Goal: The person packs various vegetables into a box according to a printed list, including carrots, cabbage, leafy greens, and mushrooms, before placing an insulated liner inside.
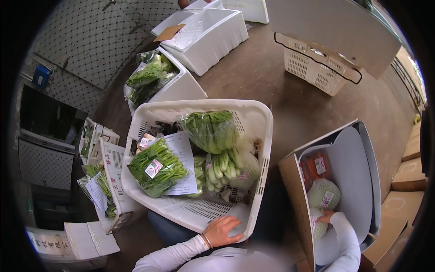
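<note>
My left hand (222,232) rests over the near rim of a white plastic basket (146,107), fingers spread. Inside the basket are a bag of leafy stems (159,170) with a sticker, a printed sheet (185,183), a bag of leafy greens (210,131), pale-stemmed greens (221,166) and a net-wrapped vegetable (246,168). At the right, my right hand (326,217) reaches into a cardboard box (292,190) with a grey liner. Its fingers lie on a net-wrapped item (318,226); their grip is partly hidden. Another netted item (323,193) and bagged carrots (314,166) lie beyond it.
White foam boxes (217,44) stand beyond the basket, one holding bagged vegetables (149,76). Another plastic basket (306,68) is at the upper right under a large grey panel (333,27). Baskets of greens (108,190) stand left, cardboard boxes (397,204) right. Someone's fingers show at the top edge.
</note>
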`<state>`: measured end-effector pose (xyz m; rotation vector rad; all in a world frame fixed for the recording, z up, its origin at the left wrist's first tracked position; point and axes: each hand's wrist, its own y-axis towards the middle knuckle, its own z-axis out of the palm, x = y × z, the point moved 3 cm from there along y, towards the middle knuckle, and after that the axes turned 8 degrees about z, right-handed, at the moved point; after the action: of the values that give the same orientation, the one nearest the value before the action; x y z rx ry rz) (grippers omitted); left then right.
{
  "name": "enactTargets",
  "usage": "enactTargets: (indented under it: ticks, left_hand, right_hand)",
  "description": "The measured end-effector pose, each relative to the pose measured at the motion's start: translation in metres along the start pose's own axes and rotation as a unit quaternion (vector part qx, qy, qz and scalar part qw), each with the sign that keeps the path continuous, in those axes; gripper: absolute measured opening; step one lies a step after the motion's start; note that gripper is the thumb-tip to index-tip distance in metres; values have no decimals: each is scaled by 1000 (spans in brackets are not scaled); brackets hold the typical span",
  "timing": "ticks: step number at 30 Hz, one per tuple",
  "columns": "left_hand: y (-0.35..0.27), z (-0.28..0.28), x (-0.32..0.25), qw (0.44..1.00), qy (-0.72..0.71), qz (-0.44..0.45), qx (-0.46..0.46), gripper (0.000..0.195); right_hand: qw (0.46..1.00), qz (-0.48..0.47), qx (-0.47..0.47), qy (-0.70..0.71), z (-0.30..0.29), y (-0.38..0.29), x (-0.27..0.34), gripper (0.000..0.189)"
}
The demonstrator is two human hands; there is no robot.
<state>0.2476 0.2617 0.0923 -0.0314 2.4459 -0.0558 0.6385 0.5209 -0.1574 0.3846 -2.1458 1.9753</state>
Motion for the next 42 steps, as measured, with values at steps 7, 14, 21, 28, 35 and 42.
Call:
enactTargets:
  ticks: [7, 14, 21, 28, 35, 42]
  left_hand:
    - [-17, 13, 8, 999, 10, -45, -7, 40]
    - [-10, 11, 3, 999, 27, -9, -44, 41]
    - [-16, 8, 15, 995, 2, -34, -92, 26]
    - [41, 4, 55, 993, -25, 16, -113, 24]
    - [196, 70, 175, 977, 147, -19, 154, 37]
    - [223, 113, 218, 853, 281, -96, 429, 94]
  right_hand:
    - [917, 152, -355, -99, 65, -30, 80, 72]
    - [835, -39, -543, -79, 63, 18, 3, 60]
    - [863, 156, -434, -208, 85, 30, -10, 34]
    - [938, 132, -265, -179, 37, -34, 72, 30]
    - [917, -92, -257, 291, 10, -137, 155, 25]
    - [808, -259, -339, 406, 45, -209, 262, 31]
